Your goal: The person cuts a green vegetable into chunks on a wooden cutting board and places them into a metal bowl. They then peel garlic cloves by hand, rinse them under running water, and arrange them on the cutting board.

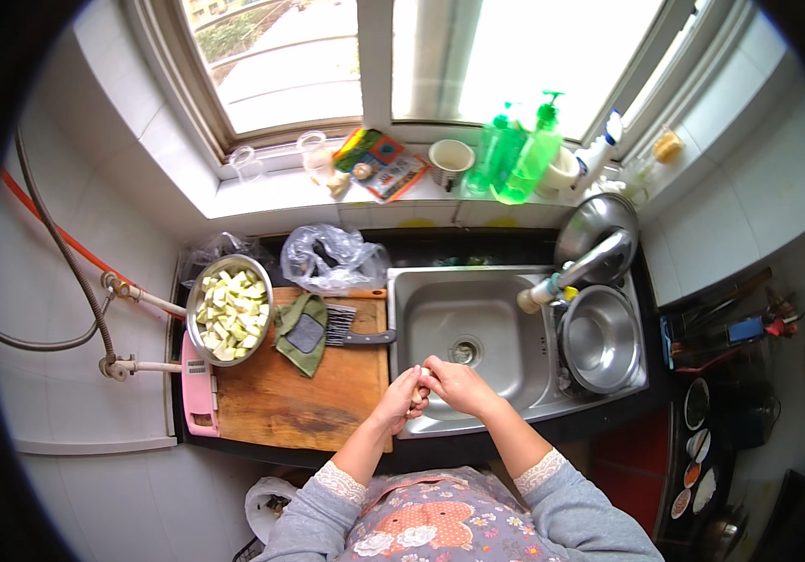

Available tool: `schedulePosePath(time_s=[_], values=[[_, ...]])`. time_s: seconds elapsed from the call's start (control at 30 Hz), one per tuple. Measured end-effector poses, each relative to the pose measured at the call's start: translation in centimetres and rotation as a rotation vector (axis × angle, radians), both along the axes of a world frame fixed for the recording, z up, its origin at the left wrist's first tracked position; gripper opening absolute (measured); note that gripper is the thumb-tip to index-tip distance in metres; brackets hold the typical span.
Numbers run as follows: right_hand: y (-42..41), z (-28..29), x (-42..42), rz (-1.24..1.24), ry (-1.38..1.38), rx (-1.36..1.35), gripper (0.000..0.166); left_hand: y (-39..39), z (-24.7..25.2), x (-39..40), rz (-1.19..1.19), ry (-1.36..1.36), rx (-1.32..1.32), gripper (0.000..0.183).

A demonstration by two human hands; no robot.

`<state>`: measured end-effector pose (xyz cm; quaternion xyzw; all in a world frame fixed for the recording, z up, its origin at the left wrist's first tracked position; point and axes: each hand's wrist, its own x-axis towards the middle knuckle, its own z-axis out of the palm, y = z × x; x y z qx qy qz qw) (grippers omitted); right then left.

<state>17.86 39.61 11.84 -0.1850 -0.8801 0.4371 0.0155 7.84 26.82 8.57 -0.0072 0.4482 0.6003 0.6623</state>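
Over the near-left edge of the steel sink (411, 337), my two hands meet. My left hand (394, 402) holds a small pale piece of food (416, 397), possibly garlic or ginger; the fingers cover most of it. My right hand (464, 386) has its thumb and fingertips pinched at the top of the same piece. To the left lies a wooden cutting board (297, 414). On it rest a cleaver with a black handle (369, 338) and a folded green cloth (303, 334). A steel bowl (191, 309) of pale green vegetable cubes (232, 312) stands at the board's far-left corner.
A faucet (596, 263) reaches over the sink from the right, beside a steel basin (599, 341). Clear plastic bags (332, 256) lie behind the board. Green pump bottles (532, 158) and a cup (451, 163) line the windowsill. A pink board holder (199, 393) stands left.
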Motion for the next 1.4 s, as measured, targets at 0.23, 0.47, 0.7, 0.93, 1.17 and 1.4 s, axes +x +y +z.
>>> schedulePosePath(time_s=[0.23,0.47,0.7,0.93,1.17,1.4], values=[[2.1,-2.3,6.5,-0.097,0.113,0.148,0.022,4.2,-1.6,7.8,0.198,-0.097,-0.134,0.03],[3.3,-3.5,10.2,-0.392,0.375,-0.136,0.016,7.5,-0.2,10.8,0.158,-0.106,-0.001,0.032],[4.8,-3.7,12.5,-0.477,0.298,-0.358,0.024,8.4,-0.3,10.7,-0.11,-0.012,0.013,0.025],[5.3,-1.0,12.1,-0.309,0.112,-0.189,0.022,8.7,-0.2,8.2,-0.382,0.078,0.028,0.028],[4.5,-3.0,9.6,-0.291,0.095,-0.285,0.021,7.5,-0.6,6.2,-0.337,0.049,0.043,0.033],[3.7,-5.1,8.3,-0.35,0.134,-0.779,0.015,6.7,-1.2,5.2,-0.302,0.123,-0.013,0.038]])
